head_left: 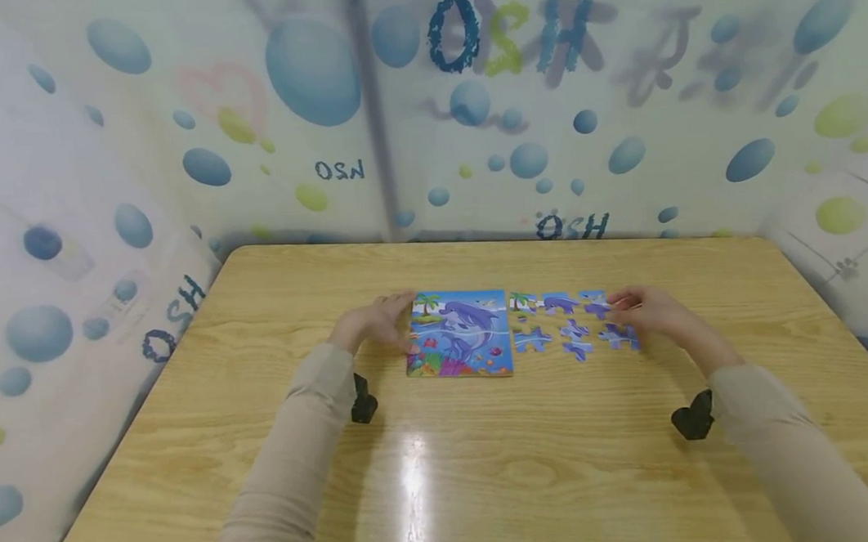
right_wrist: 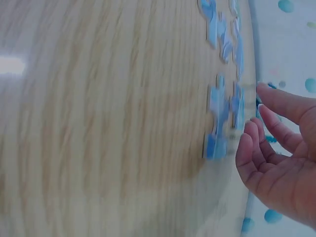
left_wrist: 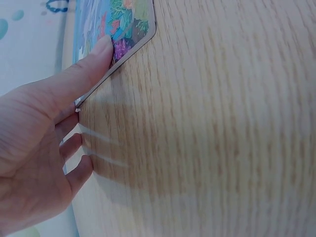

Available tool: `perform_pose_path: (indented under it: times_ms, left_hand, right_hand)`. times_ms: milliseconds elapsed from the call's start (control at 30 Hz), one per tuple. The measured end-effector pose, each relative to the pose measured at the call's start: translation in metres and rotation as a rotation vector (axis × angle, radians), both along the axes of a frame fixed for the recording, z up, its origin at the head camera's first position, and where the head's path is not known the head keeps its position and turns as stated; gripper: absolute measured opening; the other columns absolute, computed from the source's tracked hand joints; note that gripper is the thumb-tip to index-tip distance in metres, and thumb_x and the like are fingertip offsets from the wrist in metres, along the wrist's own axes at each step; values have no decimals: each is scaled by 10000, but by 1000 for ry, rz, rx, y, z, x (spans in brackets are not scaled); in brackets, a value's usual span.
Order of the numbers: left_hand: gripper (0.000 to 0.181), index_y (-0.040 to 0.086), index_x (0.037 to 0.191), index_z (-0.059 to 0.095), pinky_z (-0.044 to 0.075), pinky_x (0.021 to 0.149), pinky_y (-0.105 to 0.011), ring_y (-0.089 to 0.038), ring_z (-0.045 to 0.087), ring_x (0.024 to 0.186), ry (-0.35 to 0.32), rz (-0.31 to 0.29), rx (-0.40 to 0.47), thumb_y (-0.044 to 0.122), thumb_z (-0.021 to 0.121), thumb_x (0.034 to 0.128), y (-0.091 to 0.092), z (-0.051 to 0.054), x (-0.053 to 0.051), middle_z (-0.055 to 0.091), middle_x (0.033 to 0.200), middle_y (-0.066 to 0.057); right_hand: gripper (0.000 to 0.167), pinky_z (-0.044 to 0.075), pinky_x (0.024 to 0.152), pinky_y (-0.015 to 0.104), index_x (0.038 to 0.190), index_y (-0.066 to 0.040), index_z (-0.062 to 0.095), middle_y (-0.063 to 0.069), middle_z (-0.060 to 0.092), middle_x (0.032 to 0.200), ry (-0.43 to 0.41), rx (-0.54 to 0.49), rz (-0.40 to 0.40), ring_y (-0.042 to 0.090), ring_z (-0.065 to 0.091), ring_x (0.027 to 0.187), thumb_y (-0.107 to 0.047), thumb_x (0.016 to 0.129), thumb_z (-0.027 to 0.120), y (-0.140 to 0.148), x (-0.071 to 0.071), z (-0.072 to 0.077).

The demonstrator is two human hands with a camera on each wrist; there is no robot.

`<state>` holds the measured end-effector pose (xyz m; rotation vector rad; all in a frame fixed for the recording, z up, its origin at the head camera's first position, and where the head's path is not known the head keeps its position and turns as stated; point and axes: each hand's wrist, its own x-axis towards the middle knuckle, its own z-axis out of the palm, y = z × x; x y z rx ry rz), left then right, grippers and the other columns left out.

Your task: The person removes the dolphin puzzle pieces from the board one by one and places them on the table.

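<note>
A square picture puzzle [head_left: 459, 335] of dolphins over a coral seabed lies flat on the table. My left hand [head_left: 378, 321] rests at its left edge; in the left wrist view, the thumb [left_wrist: 94, 61] lies over the picture's rim while the other fingers spread loosely beside it. Right of the picture, several loose jigsaw pieces lie in two rows, among them a palm tree piece [head_left: 521, 301] and a purple-blue piece [head_left: 576, 339]. Over the right end of these rows hovers my right hand [head_left: 650, 310], fingers loosely bent. The right wrist view shows nothing between thumb and fingers, near a light-blue piece [right_wrist: 217, 118].
The wooden table [head_left: 525, 463] reaches back to a wall curtain [head_left: 429, 181] printed with blue and green spots. A black wrist device [head_left: 363, 399] sits at the left cuff, another black device [head_left: 694, 415] at the right.
</note>
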<state>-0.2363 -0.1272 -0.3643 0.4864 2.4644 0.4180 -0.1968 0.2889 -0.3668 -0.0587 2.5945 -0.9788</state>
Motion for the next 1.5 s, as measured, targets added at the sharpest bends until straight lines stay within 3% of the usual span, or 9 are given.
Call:
perform_pose_path:
  times_ms: [267, 533, 733, 933, 1233, 1500]
  left_hand:
    - [994, 145, 1484, 24, 84, 1146, -541, -359, 11, 1416, 6, -18, -17, 396, 687, 787, 1, 3, -1, 13, 1556, -84]
    - [1002, 140, 1483, 9, 80, 1143, -546, -361, -1, 1416, -1, -38, -21, 391, 687, 789, 0, 4, -2, -2, 1556, -85]
    - [1013, 130, 1482, 3, 66, 1146, -540, -373, -9, 1412, -18, -50, -17, 369, 697, 785, -2, 4, -2, -19, 1554, -98]
    - [1017, 136, 1482, -10, 59, 1147, -541, -370, -18, 1413, -23, -67, -37, 364, 696, 787, -2, 5, -2, -36, 1555, -86]
    - [1019, 148, 1483, -10, 59, 1148, -538, -354, -24, 1417, -33, -57, -33, 351, 702, 783, -2, 8, -2, -48, 1557, -61]
    - [1035, 158, 1483, -15, 82, 1145, -544, -345, -1, 1419, -33, -47, -51, 374, 707, 773, -2, 5, -5, -32, 1558, -57]
  right_hand:
    - [445, 476, 681, 266, 1231, 2, 486, 206, 495, 1156, -12, -22, 56, 241, 537, 912, -288, 901, 558, -40, -19, 4]
    - [410, 495, 771, 321, 1223, -20, 506, 179, 525, 1124, -9, -74, 121, 264, 538, 950, -264, 899, 567, -91, -32, 10]
    - [401, 480, 799, 345, 1207, -24, 528, 167, 552, 1113, 3, -92, 206, 268, 539, 970, -271, 894, 572, -126, -35, 14]
    - [404, 500, 733, 340, 1210, -18, 530, 185, 562, 1131, -12, -121, 234, 268, 559, 929, -251, 884, 587, -152, -37, 14]
    - [383, 504, 847, 345, 1187, -33, 578, 147, 588, 1147, -20, -115, 294, 251, 561, 1018, -236, 865, 615, -188, -37, 11]
    - [404, 510, 828, 300, 1188, -47, 583, 102, 608, 1119, -34, -53, 386, 200, 571, 991, -274, 857, 625, -219, -34, 9]
